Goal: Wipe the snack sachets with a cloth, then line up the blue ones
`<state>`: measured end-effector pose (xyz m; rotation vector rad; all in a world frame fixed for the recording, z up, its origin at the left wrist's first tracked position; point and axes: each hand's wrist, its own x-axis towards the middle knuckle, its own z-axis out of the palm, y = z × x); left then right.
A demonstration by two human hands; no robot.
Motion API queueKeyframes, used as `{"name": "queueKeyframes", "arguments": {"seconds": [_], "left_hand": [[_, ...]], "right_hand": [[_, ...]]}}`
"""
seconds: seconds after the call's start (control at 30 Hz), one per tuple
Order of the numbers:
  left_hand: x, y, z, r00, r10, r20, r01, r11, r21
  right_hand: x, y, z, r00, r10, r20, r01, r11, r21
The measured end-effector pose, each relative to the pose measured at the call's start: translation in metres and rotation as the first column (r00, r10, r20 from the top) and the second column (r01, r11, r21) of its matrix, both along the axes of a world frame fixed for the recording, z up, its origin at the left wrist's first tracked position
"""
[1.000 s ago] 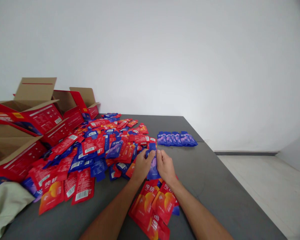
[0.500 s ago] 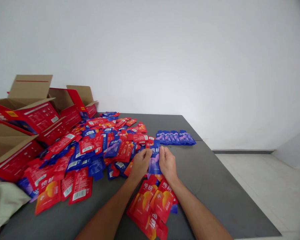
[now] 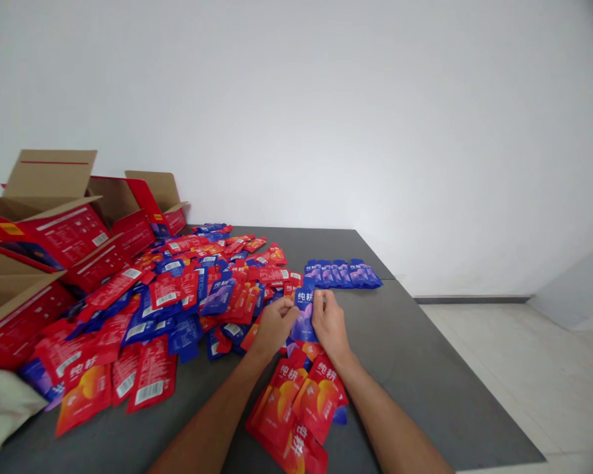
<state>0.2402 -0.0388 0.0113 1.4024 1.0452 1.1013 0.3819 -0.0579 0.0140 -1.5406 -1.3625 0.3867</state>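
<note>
A blue pouch (image 3: 304,316) with a purple fruit print is held upright between my two hands, its printed face toward me. My left hand (image 3: 277,324) pinches its left edge, and my right hand (image 3: 329,321) grips the right edge, thumb in front. Below my wrists lies a small heap of red pouches (image 3: 279,401) with orange fruit prints, a blue corner showing under it. Beyond my hands, several blue pouches (image 3: 343,273) lie in an overlapping row. A large mixed pile of red and blue pouches (image 3: 178,296) spreads to the left.
Open red cardboard boxes (image 3: 69,234) stand at the left behind the pile. A pale cloth (image 3: 4,408) lies at the lower left. The dark table (image 3: 425,395) has its right edge above a light floor, and a white wall rises behind.
The view has shifted slightly, so things on the table appear a little further left. My left fingers have moved slightly lower on the blue pouch's edge.
</note>
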Motion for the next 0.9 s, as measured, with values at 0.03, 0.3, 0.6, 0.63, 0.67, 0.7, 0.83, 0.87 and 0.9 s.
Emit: {"name": "queueKeyframes", "arguments": {"seconds": [0.03,0.3,0.6,0.63,0.67,0.7,0.83,0.87,0.9], "left_hand": [[0.0,0.001,-0.001,1.0,0.013,0.028,-0.012,1.0,-0.027],[-0.002,0.011,-0.013,0.977,0.127,0.172,-0.103,0.984,-0.143],[0.003,0.008,-0.011,0.976,0.053,0.21,-0.024,0.99,-0.137],[0.003,0.006,-0.009,0.971,0.051,0.232,-0.015,0.988,-0.154],[0.004,0.005,-0.007,0.966,0.05,0.253,-0.006,0.985,-0.173],[0.004,0.004,-0.005,0.962,0.05,0.27,0.002,0.982,-0.19],[0.004,0.002,-0.001,0.96,0.061,0.274,-0.001,0.977,-0.215],[0.004,0.002,0.0,0.961,0.06,0.268,-0.002,0.977,-0.212],[0.005,0.002,0.0,0.964,0.058,0.261,-0.003,0.978,-0.209]], "right_hand": [[-0.002,-0.001,0.0,1.0,-0.007,-0.006,0.007,1.0,-0.005],[-0.023,-0.014,-0.003,0.953,0.035,0.302,-0.063,0.994,0.085],[-0.016,-0.009,-0.005,0.931,-0.075,0.357,0.044,0.995,0.094],[-0.012,-0.006,-0.006,0.927,-0.098,0.362,0.067,0.993,0.098],[-0.006,-0.002,-0.006,0.92,-0.124,0.373,0.092,0.991,0.101],[0.0,0.003,-0.007,0.908,-0.155,0.39,0.125,0.987,0.1],[0.033,0.027,-0.008,0.835,-0.277,0.475,0.27,0.959,0.084],[0.042,0.034,-0.007,0.815,-0.298,0.497,0.301,0.951,0.076],[0.049,0.04,-0.007,0.795,-0.322,0.515,0.336,0.939,0.068]]}}
